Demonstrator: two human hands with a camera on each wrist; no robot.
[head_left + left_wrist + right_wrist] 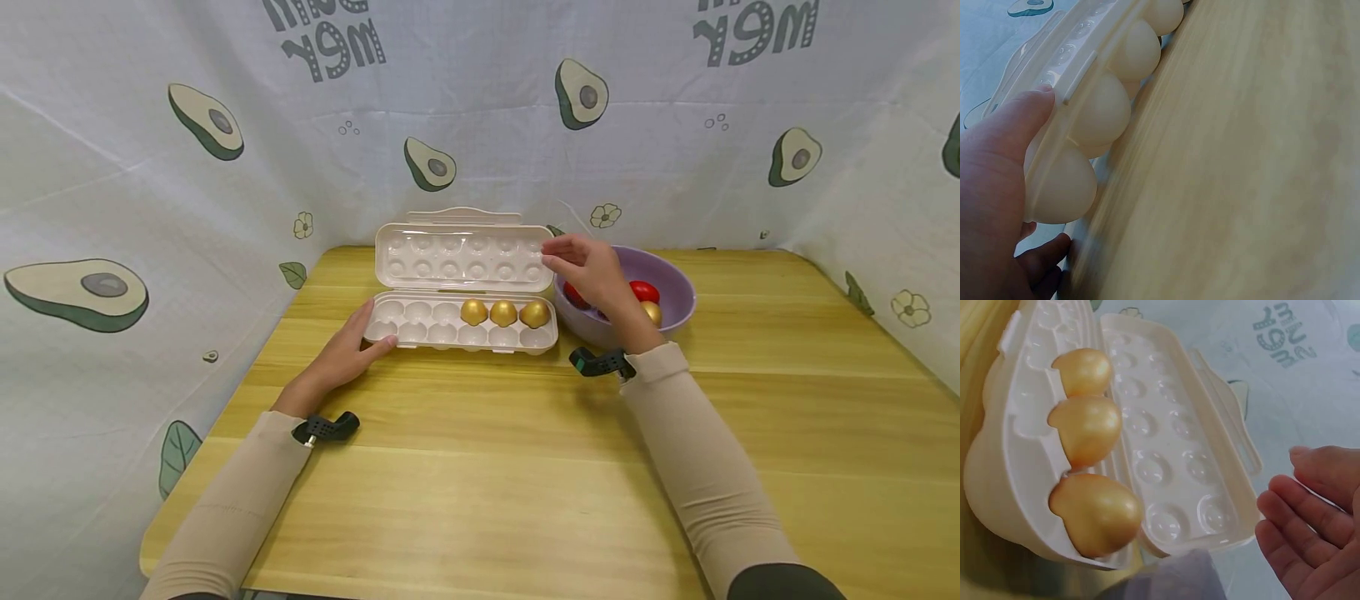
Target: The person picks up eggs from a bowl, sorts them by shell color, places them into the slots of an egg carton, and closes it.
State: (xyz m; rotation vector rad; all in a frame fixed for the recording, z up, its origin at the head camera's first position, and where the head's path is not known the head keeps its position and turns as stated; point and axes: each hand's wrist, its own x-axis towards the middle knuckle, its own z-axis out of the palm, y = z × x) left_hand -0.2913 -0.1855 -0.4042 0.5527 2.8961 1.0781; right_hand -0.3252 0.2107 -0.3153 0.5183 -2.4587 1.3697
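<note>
An egg carton (pixel 442 336) of off-white plastic stands on the table with its lid (pixel 465 254) raised at the back. Three golden eggs (pixel 503 313) fill the right part of its back row; the front row has bare cups. At the carton's left end, my left hand (pixel 337 354) grips it, thumb on the front rim and the other fingers around the end and underneath, as the left wrist view shows. My right hand (pixel 592 271) hovers over the left side of a purple bowl (pixel 681 296), beside the lid. Its fingers are loosely bent and hold nothing.
Inside the bowl lie red eggs (pixel 645 291) and a golden egg (pixel 652 313), partly hidden by the right forearm. The wooden table (pixel 465 483) meets a hanging cloth (pixel 487 100) with avocado prints at the back and left. Wrist cameras (pixel 330 427) sit on both arms.
</note>
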